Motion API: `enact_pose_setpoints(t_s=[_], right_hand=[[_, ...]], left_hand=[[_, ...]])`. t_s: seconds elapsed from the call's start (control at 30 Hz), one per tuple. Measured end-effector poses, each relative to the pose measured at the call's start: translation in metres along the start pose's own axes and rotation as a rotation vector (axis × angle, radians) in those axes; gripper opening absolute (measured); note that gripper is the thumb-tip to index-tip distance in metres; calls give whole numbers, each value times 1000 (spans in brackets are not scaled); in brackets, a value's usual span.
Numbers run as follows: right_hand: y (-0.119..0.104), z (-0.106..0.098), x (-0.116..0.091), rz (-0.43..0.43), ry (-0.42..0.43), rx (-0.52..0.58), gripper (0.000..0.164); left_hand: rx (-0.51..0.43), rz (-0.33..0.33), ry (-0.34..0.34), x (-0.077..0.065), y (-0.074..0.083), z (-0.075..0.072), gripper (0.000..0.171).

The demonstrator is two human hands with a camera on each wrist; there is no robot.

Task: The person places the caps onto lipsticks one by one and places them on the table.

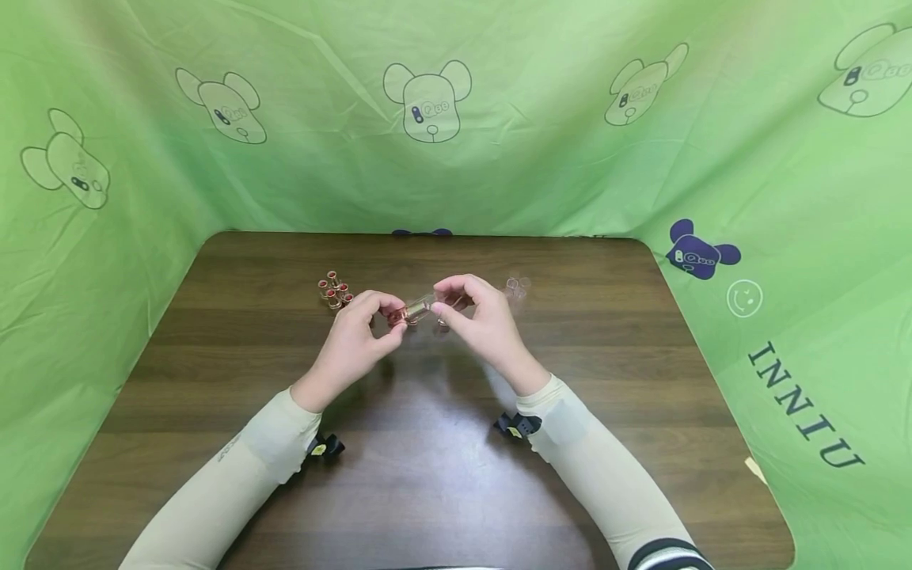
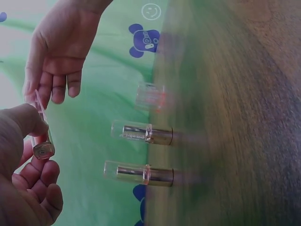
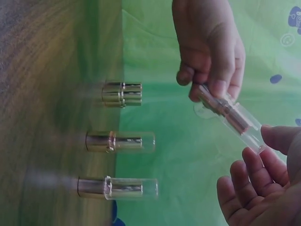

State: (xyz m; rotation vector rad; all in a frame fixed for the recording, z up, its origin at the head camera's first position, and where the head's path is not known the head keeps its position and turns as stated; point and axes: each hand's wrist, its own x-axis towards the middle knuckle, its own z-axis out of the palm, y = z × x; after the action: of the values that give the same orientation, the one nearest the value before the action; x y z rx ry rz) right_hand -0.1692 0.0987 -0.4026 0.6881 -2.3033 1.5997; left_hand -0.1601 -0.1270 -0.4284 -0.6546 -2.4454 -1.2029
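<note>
In the head view, my left hand point(image 1: 356, 328) and right hand point(image 1: 484, 324) meet over the middle of the table on one lipstick tube point(image 1: 417, 309). The left thumb and fingers pinch its gold base point(image 3: 211, 99). At the other end, my right thumb and fingertips pinch the clear cap point(image 3: 251, 139), which sits over the gold inner part. The tube is tilted and held above the table. Behind it, two capped lipstick tubes stand upright, a near one point(image 3: 127, 187) and another point(image 3: 120, 141) in the right wrist view; the hands partly hide them in the head view.
Several uncapped gold lipstick tubes with red openings point(image 1: 332, 293) stand grouped at the back left of the brown wooden table point(image 1: 427, 491). A cluster of clear caps point(image 1: 518, 286) stands at the back right. Green printed cloth point(image 1: 427, 182) encloses the table's back and sides.
</note>
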Motion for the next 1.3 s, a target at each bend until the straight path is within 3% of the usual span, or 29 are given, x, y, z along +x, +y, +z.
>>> enact_pose_setpoints(t_s=[0.4,0.77,1.07,1.3], right_hand=[[-2,2,-1,10,6,5,24],[1,2,-1,34,-5,36,25],[-2,4,-1,25,-42,40,25],[-2,2,2,-30,-69,-45,23]], left_hand=[[-55,9,15,2,4,-1,22],[-161,41,24,3,7,-5,22],[-112,25,-11,0,4,-2,21],[-26,19,-74,-3,-3,0,30]])
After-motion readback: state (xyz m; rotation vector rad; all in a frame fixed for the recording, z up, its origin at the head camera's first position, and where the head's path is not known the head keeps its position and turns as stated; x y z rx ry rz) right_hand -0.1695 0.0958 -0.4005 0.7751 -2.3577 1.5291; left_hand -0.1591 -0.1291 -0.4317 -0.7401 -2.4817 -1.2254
